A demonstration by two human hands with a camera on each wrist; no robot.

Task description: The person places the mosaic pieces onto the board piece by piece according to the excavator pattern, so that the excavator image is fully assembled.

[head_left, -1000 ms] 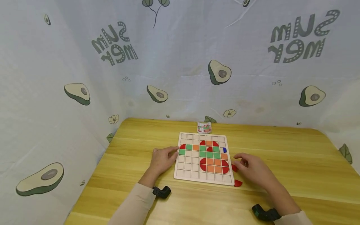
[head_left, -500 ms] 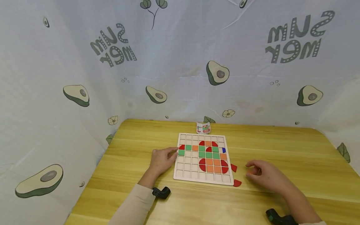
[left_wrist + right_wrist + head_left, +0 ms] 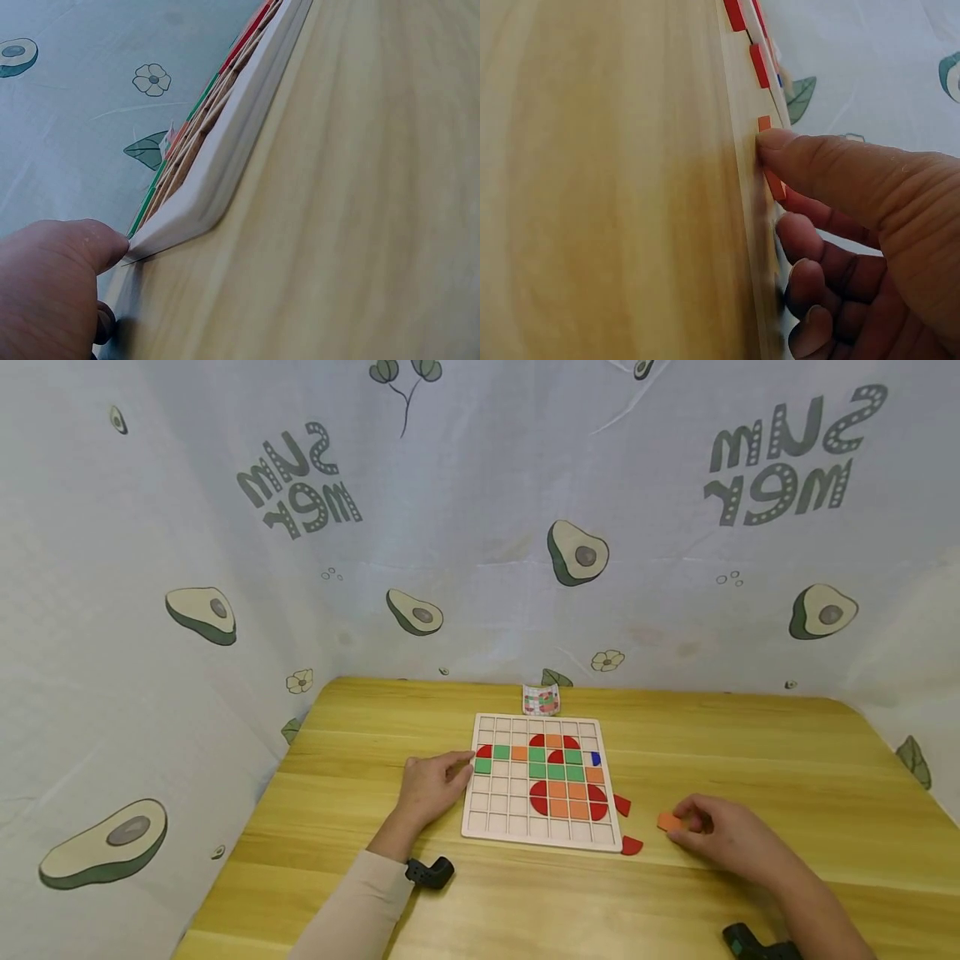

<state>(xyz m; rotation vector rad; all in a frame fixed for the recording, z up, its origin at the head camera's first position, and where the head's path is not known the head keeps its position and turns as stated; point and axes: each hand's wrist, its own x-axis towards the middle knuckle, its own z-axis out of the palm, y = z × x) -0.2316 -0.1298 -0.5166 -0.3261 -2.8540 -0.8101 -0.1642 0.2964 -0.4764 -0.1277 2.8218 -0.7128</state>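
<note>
A pale wooden grid board (image 3: 498, 806) lies on the table, partly filled with red, green and orange pieces and one small blue piece (image 3: 596, 759). My left hand (image 3: 429, 789) rests beside its left edge. In the left wrist view, the thumb (image 3: 105, 244) touches the board's rim; the other fingers are mostly hidden. Right of the board, my right hand (image 3: 731, 835) pinches an orange tile (image 3: 667, 822) between thumb and index finger, low over or on the table. Two loose red pieces, one upper (image 3: 622, 806) and one lower (image 3: 632, 845), lie at the board's right edge.
A small printed card (image 3: 541, 700) with a coloured grid pattern stands behind the board. The wooden table (image 3: 360, 727) ends at a pale curtain (image 3: 480, 543) printed with avocados. A black wrist device (image 3: 431, 872) sits at the left sleeve.
My right hand has moved right and toward me, away from the red pieces, and now pinches an orange tile. My left hand stays at the board's edge.
</note>
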